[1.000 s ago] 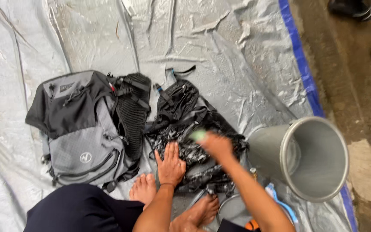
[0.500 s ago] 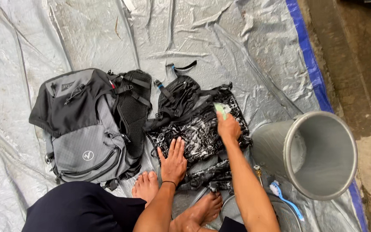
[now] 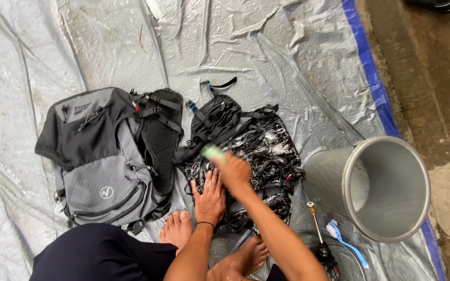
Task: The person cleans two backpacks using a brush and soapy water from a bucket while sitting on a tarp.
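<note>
**Operator:** I'm looking down from the head camera; the black soapy pack [image 3: 246,156] lies flat on the silver tarp [image 3: 105,47], right in front of my knees, its long axis running away from me and slightly to the left, straps at the far end.

**Second:** Which hand is nearer the top of it?

**Operator:** My right hand [image 3: 234,171]; it sits over the middle of the pack, closed round a small pale-green thing [image 3: 214,152], a sponge or a bar of soap, I'd guess, though it is blurred and I can't say which; the green end points up and left, toward the far-left corner of the pack where the black straps [image 3: 204,112] bunch.

**Second:** And the left?

**Operator:** My left hand [image 3: 209,200] is flat, fingers spread, palm pressed on the near edge of the pack, just beside and below the right; it grips nothing.

**Second:** What's around?

**Operator:** The grey and black backpack [image 3: 102,161] lies to the left, touching or nearly touching the soapy one; a metal bucket [image 3: 386,187] lies tipped on its side to the right, mouth toward me; a blue toothbrush [image 3: 344,242] and a hose nozzle [image 3: 319,234] lie below it; my bare feet [image 3: 178,229] rest at the near edge.
</note>
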